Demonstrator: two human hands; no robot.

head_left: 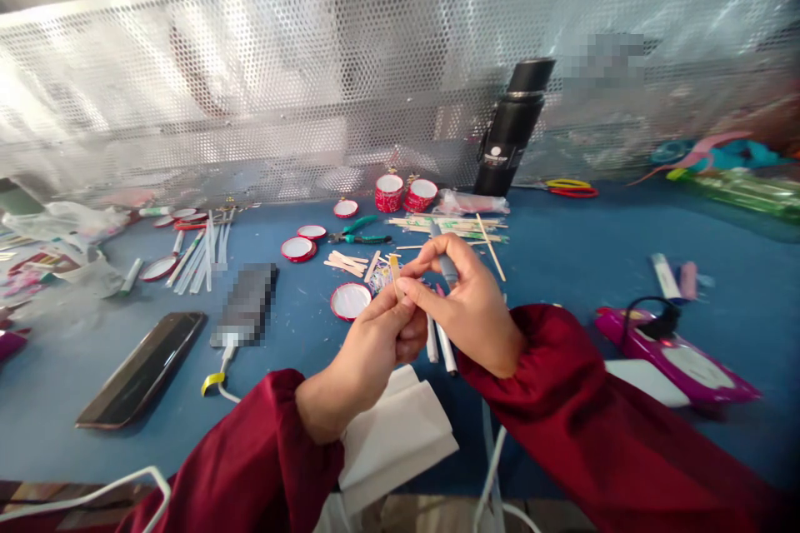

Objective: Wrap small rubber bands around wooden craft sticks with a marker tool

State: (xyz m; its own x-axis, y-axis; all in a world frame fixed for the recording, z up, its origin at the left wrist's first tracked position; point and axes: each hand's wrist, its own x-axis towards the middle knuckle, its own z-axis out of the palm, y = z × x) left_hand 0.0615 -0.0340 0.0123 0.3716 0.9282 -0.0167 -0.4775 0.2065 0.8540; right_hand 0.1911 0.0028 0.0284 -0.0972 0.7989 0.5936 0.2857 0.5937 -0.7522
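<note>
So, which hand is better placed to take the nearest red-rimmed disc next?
Probably the left hand: it is nearer the red-rimmed disc, while the right hand holds a grey pen-like tool.

At the back of the table (568, 258), a flask (509, 133) stands before a panel (281, 100), scissors (571, 189) to its right. Pliers (370, 239) lie left of the skewers (459, 225); nearer are the left hand (375, 341) and right hand (475, 304). A phone (142, 371) lies at left, a power strip (697, 368) at right, paper (406, 433) between them at the near edge.
</note>
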